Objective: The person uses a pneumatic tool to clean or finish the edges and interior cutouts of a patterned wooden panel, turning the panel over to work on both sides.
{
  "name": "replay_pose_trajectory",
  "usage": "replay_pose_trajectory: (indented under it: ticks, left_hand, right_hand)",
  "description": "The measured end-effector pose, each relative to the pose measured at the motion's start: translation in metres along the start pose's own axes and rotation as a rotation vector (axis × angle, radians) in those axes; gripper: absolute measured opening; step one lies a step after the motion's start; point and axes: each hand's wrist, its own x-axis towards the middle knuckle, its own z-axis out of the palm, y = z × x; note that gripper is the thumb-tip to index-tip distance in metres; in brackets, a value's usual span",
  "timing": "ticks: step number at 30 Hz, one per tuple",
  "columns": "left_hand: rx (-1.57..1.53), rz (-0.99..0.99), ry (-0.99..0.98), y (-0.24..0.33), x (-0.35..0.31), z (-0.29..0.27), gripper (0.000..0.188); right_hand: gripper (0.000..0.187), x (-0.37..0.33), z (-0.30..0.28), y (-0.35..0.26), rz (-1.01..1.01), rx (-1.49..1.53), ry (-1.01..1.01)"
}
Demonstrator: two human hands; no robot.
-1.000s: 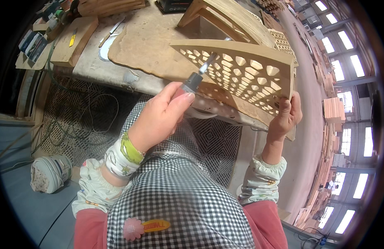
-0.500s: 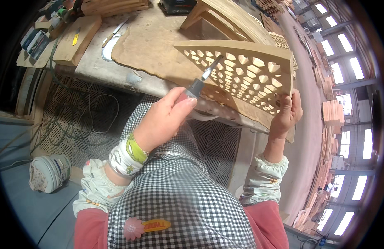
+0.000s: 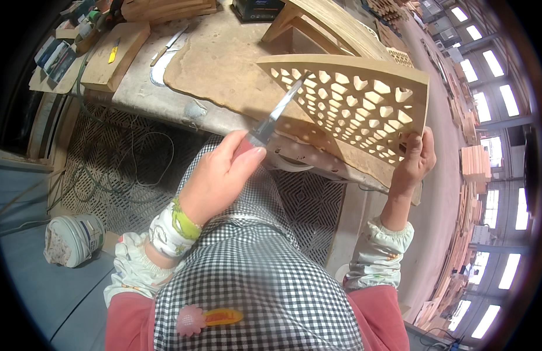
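My left hand (image 3: 215,175) is closed round the red and dark grey handle of a slim file-like hand tool (image 3: 284,104). Its bright metal shaft points up and away, and its dark tip overlaps the pierced face of a wooden lattice panel (image 3: 364,102); whether it touches or enters a hole I cannot tell. The panel is pale wood with a curved solid top edge and many irregular holes. It stands tilted on the bench. My right hand (image 3: 414,161) grips its near right corner, thumb in front, the other fingers partly hidden behind.
On the workbench (image 3: 127,96) lie a brown sheet (image 3: 215,76), a knife (image 3: 168,45) and a wooden block (image 3: 116,58) bearing a yellow cutter (image 3: 113,51). A curved wooden piece (image 3: 329,26) stands behind the panel. A white bucket (image 3: 75,240) and a hose (image 3: 86,175) are on the floor.
The tool in my left hand has drawn back toward me and slightly left, showing more of its shaft against the bench. The panel and my right hand have shifted slightly right in view.
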Motion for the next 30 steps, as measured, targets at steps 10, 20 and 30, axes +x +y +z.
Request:
replay_pose_trajectory:
  ticks: [10,20,30]
  left_hand:
    - [-0.292,-0.092,-0.224,0.007,0.037,0.007,0.036]
    - [-0.481,-0.238,-0.376,-0.010,0.009,-0.021,0.034]
    - [-0.664,-0.258,-0.212,-0.055,-0.002,-0.046,0.034]
  right_hand:
    - [0.047,-0.001,0.000,-0.002,-0.047,0.055,-0.041]
    - [0.036,0.022,0.012,-0.012,-0.053,-0.065,-0.101]
    - [0.047,0.068,0.108,-0.060,-0.295,-0.522,-0.264]
